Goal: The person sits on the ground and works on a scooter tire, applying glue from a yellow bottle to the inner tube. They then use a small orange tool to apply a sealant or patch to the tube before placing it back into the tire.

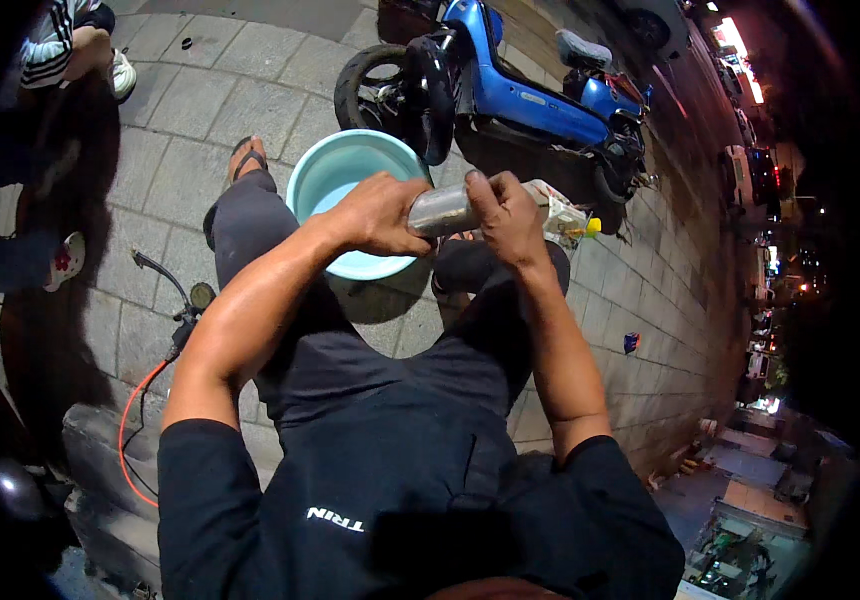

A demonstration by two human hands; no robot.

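Note:
My left hand is closed round the left end of a silver metal cylinder, held crosswise above my knees. My right hand is closed on its right end, thumb on top. Just under and beyond my left hand sits a light blue plastic basin on the paving, with pale blue in its bottom that I cannot make out clearly. Past my right hand is a translucent container with a yellow cap, partly hidden behind the hand.
A blue scooter lies beyond the basin. A pump-like tool with a gauge and orange hose is left. People are at far left. A small blue object lies right; cars line the road.

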